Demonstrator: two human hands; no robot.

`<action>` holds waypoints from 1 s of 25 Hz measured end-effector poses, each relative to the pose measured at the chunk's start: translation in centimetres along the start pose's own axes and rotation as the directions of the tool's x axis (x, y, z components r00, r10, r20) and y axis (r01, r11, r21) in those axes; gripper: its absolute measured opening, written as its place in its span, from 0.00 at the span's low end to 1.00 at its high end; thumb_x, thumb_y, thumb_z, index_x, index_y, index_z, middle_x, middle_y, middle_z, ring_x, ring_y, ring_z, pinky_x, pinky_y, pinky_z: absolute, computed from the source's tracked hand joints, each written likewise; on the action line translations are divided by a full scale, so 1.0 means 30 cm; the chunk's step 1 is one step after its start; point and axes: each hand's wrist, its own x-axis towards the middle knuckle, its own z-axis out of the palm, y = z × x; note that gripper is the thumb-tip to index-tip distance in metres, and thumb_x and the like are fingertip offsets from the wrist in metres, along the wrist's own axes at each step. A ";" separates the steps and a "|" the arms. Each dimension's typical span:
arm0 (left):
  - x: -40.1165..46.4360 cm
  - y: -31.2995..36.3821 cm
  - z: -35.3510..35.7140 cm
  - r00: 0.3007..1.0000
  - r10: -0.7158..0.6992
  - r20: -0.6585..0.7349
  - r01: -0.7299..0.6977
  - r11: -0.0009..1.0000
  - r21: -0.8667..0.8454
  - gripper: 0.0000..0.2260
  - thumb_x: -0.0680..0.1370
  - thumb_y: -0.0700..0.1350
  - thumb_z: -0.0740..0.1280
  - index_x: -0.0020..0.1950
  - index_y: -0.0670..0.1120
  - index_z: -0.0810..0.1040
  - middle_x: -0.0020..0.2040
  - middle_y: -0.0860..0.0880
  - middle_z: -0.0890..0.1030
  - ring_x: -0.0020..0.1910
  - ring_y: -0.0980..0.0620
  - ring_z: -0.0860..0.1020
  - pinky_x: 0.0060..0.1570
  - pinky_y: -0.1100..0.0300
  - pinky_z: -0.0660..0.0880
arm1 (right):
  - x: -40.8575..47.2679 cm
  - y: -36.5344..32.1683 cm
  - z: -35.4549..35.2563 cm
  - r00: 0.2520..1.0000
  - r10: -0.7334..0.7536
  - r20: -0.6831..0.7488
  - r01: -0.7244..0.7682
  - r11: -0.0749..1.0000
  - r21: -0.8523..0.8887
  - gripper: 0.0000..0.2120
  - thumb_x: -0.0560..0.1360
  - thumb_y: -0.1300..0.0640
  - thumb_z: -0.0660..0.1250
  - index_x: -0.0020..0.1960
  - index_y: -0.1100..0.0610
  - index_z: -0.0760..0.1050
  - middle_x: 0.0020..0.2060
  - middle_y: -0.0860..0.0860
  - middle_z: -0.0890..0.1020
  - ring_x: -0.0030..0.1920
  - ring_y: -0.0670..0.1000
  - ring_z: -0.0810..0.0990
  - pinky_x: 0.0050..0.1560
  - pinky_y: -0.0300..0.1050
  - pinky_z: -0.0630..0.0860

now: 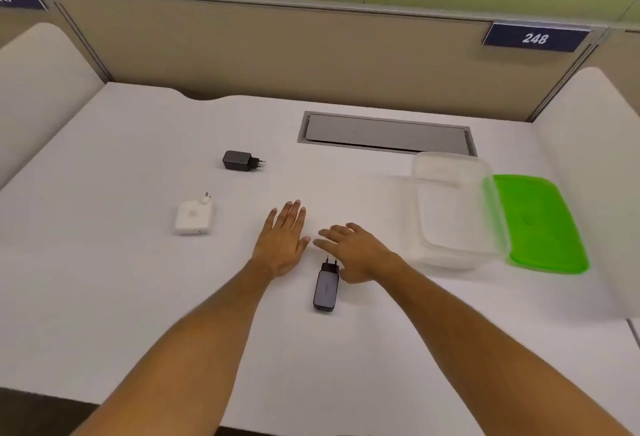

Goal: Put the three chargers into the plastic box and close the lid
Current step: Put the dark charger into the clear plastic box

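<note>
Three chargers lie on the white desk. A black charger point(237, 160) is at the back left, a white square charger point(193, 216) sits left of centre, and a dark grey charger point(326, 289) lies near me with its prongs pointing away. The clear plastic box point(453, 208) stands open at the right, nothing inside it. Its green lid point(540, 224) lies flat beside it on the right. My left hand point(283, 240) rests flat and open just left of the grey charger. My right hand point(353, 252) hovers open just right of that charger's prongs, holding nothing.
A grey cable hatch point(386, 134) is set into the desk behind the box. Beige partition walls close off the back and both sides, with a sign reading 248 point(535, 38). The desk's front edge point(138, 411) runs near me.
</note>
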 end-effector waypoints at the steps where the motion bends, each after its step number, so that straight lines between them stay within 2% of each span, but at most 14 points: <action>1: 0.002 0.001 0.010 1.000 -0.006 0.007 0.006 1.000 0.005 0.33 0.76 0.58 0.34 0.77 0.43 0.47 0.79 0.44 0.48 0.77 0.47 0.46 0.75 0.47 0.45 | 0.008 -0.013 0.001 0.998 -0.061 -0.017 0.060 0.998 -0.033 0.35 0.72 0.57 0.65 0.76 0.51 0.57 0.76 0.53 0.61 0.75 0.55 0.59 0.75 0.55 0.54; 6: -0.019 0.015 0.064 1.000 -0.007 0.000 0.007 0.999 0.036 0.29 0.79 0.56 0.38 0.77 0.44 0.45 0.79 0.45 0.45 0.77 0.48 0.44 0.75 0.47 0.43 | 0.012 -0.043 0.019 0.975 -0.221 -0.027 0.216 0.968 -0.131 0.31 0.68 0.58 0.69 0.70 0.52 0.68 0.71 0.52 0.69 0.72 0.55 0.64 0.72 0.56 0.58; 10: -0.027 0.027 0.077 1.000 -0.009 0.028 0.009 1.000 0.002 0.34 0.74 0.57 0.31 0.77 0.44 0.44 0.79 0.46 0.45 0.77 0.48 0.44 0.75 0.47 0.43 | 0.003 -0.047 0.035 0.957 -0.286 -0.057 0.275 0.950 -0.149 0.28 0.66 0.60 0.70 0.66 0.52 0.72 0.68 0.52 0.72 0.70 0.56 0.67 0.70 0.55 0.60; 15: -0.035 0.050 0.112 0.999 -0.019 0.043 0.021 0.999 -0.043 0.33 0.74 0.57 0.31 0.77 0.45 0.42 0.79 0.47 0.42 0.77 0.49 0.42 0.75 0.48 0.42 | -0.009 -0.055 0.065 0.935 -0.345 -0.081 0.326 0.928 -0.181 0.22 0.66 0.63 0.68 0.60 0.54 0.77 0.59 0.52 0.79 0.65 0.56 0.72 0.70 0.56 0.63; 20: -0.044 0.050 0.126 0.999 -0.031 0.019 0.032 0.998 -0.061 0.33 0.75 0.58 0.33 0.77 0.45 0.44 0.79 0.47 0.45 0.77 0.49 0.43 0.75 0.48 0.43 | -0.013 -0.048 0.097 0.923 -0.360 -0.136 0.329 0.921 -0.208 0.18 0.68 0.65 0.68 0.57 0.55 0.78 0.51 0.51 0.82 0.56 0.56 0.78 0.67 0.56 0.66; 25: -0.051 0.050 0.138 0.999 -0.046 -0.030 0.043 0.996 -0.077 0.31 0.77 0.57 0.37 0.77 0.46 0.47 0.79 0.49 0.48 0.77 0.50 0.46 0.75 0.49 0.45 | -0.031 -0.005 0.079 0.932 -0.289 -0.220 0.247 0.948 -0.200 0.15 0.69 0.61 0.71 0.55 0.54 0.78 0.48 0.50 0.83 0.51 0.55 0.81 0.66 0.54 0.67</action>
